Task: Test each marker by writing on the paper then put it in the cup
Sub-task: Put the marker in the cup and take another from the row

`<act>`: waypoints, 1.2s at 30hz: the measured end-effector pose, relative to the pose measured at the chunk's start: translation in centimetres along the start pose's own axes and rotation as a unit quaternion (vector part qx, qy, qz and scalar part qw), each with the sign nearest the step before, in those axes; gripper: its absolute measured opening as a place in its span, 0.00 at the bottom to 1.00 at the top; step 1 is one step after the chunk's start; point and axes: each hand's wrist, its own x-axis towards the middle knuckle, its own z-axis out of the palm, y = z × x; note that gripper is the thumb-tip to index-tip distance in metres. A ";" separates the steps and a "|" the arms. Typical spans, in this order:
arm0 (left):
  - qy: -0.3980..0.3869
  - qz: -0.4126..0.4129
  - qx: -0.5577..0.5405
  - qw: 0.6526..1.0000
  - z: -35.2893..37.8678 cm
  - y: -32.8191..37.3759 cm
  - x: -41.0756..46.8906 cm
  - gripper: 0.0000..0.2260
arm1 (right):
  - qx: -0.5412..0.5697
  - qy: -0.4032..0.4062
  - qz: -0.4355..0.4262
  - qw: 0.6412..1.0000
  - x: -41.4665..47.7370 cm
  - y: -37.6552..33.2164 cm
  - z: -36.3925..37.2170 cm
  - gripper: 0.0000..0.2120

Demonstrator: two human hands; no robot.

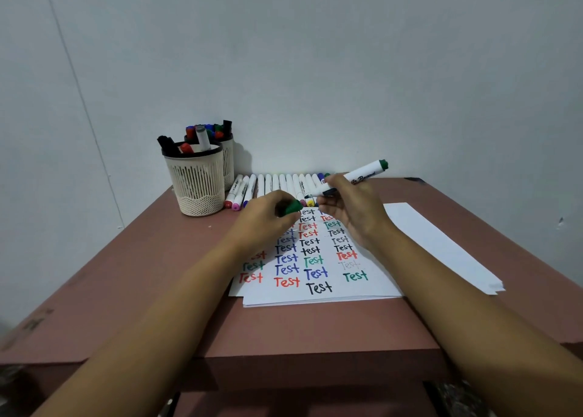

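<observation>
My right hand [350,208] grips an uncapped white marker [366,174] with a green end, its tip pointing left above the top of the paper [318,259]. My left hand [271,216] holds the green cap [293,206] just left of that tip. The paper is covered with the word "Test" in black, red, blue and green. A row of several white markers [277,185] lies along the wall behind my hands. A cream mesh cup [197,181] at the back left holds a few markers.
A second cup [227,158] full of markers stands behind the first, against the wall. More blank sheets [441,246] lie to the right of the written paper. The brown table [315,328] ends at a front edge close to me.
</observation>
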 end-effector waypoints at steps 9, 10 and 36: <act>0.004 0.025 -0.008 1.000 0.1 0.2 0.0 0.11 | -0.079 -0.039 -0.020 0.996 0.2 1.4 -0.4 0.07; 0.005 0.033 -0.012 0.999 0.1 0.2 -0.1 0.11 | -0.098 -0.043 -0.021 0.994 0.3 1.6 -0.4 0.07; -0.036 0.045 -0.106 0.993 0.3 1.2 -0.7 0.05 | 0.008 -0.079 0.049 0.996 -0.1 1.6 -0.9 0.09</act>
